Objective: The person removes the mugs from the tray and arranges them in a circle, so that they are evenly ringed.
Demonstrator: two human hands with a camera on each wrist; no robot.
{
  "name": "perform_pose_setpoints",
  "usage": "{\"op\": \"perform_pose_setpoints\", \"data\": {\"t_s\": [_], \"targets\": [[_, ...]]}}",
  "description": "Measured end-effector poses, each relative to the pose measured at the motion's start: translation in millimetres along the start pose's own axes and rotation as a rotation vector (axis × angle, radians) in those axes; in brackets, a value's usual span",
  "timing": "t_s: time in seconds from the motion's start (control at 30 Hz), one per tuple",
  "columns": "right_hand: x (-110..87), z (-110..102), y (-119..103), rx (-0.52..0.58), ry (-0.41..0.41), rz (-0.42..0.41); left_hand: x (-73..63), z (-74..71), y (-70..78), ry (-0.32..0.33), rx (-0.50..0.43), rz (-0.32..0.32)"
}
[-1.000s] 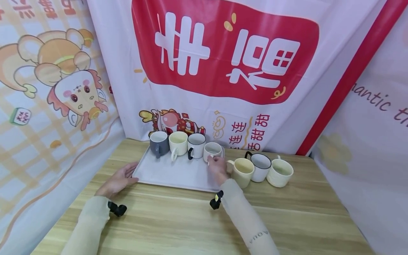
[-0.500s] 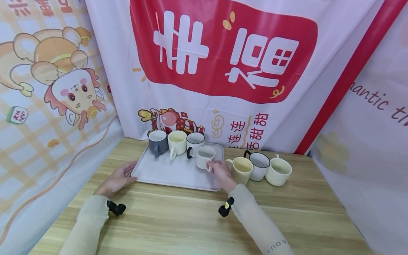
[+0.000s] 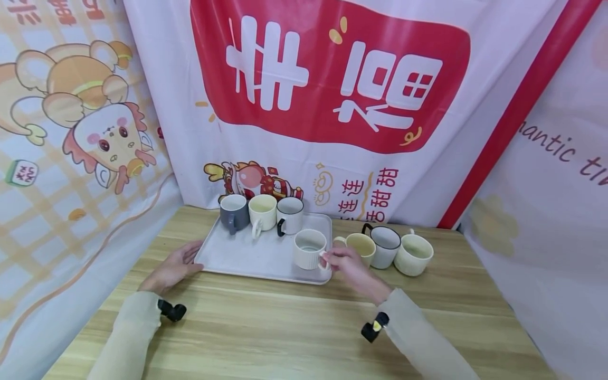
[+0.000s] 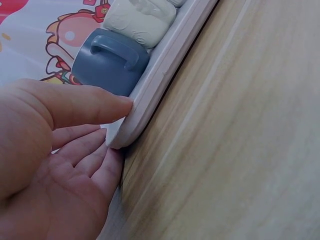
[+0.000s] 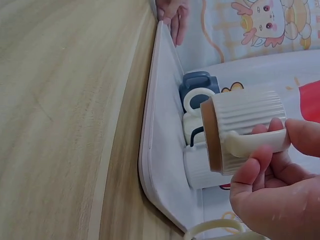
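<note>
My right hand (image 3: 353, 270) pinches the handle of a white ribbed mug (image 3: 307, 256). In the right wrist view this ribbed mug (image 5: 247, 112) is off the tray, its tan unglazed base showing. My left hand (image 3: 173, 269) rests at the left edge of a white rectangular tray (image 3: 252, 261). The left wrist view shows its straight thumb touching the tray rim (image 4: 150, 95), with the other fingers stretched out beside the corner. Along the tray's back stand a dark grey-blue mug (image 3: 234, 214), a cream mug (image 3: 263, 212) and a white mug with black rim and handle (image 3: 291, 217).
Right of the tray, a yellow mug (image 3: 362, 248), a white black-rimmed mug (image 3: 385, 247) and a pale cream mug (image 3: 414, 256) stand on the wooden table (image 3: 237, 322). A printed cloth backdrop (image 3: 332, 126) rises just behind the table.
My right hand has lifted the ribbed mug from the end of the back row and brought it toward the tray's front right. The left hand stays at the tray edge.
</note>
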State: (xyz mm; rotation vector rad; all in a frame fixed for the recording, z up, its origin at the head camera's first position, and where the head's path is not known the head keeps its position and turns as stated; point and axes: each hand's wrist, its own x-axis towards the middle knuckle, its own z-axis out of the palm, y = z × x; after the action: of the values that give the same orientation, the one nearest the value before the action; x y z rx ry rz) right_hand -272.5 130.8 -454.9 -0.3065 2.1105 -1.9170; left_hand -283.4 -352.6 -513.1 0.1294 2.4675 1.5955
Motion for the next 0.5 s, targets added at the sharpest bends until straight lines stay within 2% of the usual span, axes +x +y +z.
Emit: {"op": "perform_pose_setpoints", "data": {"t_s": [0.23,0.37,0.5], "targets": [[-46.4,-43.1,-1.0,0.013,-0.226,-0.012,0.3,0.5,-2.3,-0.003,-0.043,0.033],[-70.1,-73.9,3.2,-0.023,-0.301,-0.044,0.8,0.6,-3.6,-0.007,-0.055,0.043],[-92.8,-104.0,9.0,-0.094,-0.328,-0.065,0.6,1.3,-4.3,-0.011,-0.055,0.042]]}}
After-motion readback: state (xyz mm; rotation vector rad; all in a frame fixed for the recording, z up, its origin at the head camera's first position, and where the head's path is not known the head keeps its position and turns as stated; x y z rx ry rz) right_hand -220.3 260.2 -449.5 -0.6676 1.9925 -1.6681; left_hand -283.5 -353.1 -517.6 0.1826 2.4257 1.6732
